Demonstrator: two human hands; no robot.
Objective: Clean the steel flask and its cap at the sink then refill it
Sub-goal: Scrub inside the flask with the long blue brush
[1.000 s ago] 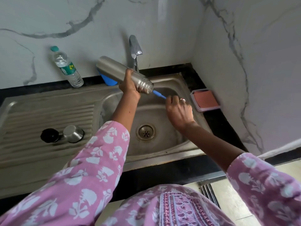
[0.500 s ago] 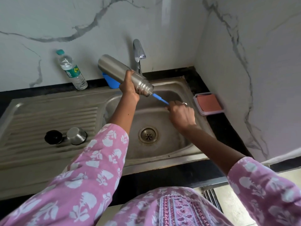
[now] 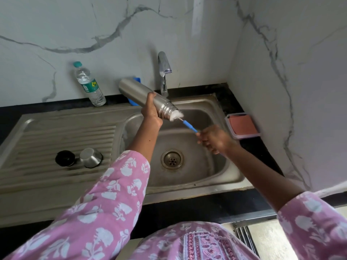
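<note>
My left hand (image 3: 151,111) grips the steel flask (image 3: 139,92) near its neck and holds it tilted over the sink basin (image 3: 216,166), mouth pointing down to the right. My right hand (image 3: 214,138) holds the blue handle of a bottle brush (image 3: 189,126). The brush's white bristles show at the flask's mouth, partly inside it. The flask's steel cup cap (image 3: 91,157) and a black inner stopper (image 3: 64,158) lie side by side on the ribbed drainboard (image 3: 47,137) to the left.
A chrome tap (image 3: 164,72) stands behind the basin, with no water running. A plastic water bottle (image 3: 89,86) stands at the back wall. A blue object (image 3: 137,79) sits behind the flask. A pink pad in a tray (image 3: 242,125) lies on the black counter at right.
My right hand has pulled the brush back out to the right, so the white bristles now show at the flask's mouth. The flask stays tilted in my left hand.
</note>
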